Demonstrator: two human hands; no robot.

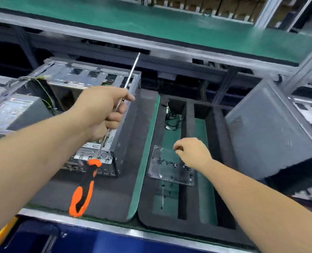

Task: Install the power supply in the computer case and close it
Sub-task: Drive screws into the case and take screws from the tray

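Observation:
The open computer case (pixel 89 79) lies on a dark foam pad at the left, its rear ports facing me. A grey power supply (pixel 14 110) with trailing wires sits at its left side. My left hand (pixel 104 108) grips the long metal shaft of a screwdriver, whose orange and black handle (pixel 84 189) hangs down towards me and whose tip points up and away. My right hand (pixel 191 152) hovers over a clear plastic screw tray (pixel 169 172), fingertips pinched together; what they hold is too small to see. The grey side panel (pixel 272 128) leans at the right.
A black foam organiser (pixel 190 125) with green-floored slots holds the screw tray and a coil of black cable (pixel 171 119). A green shelf (pixel 151 21) on a metal frame overhangs the back. The bench's metal front edge (pixel 115 230) runs below.

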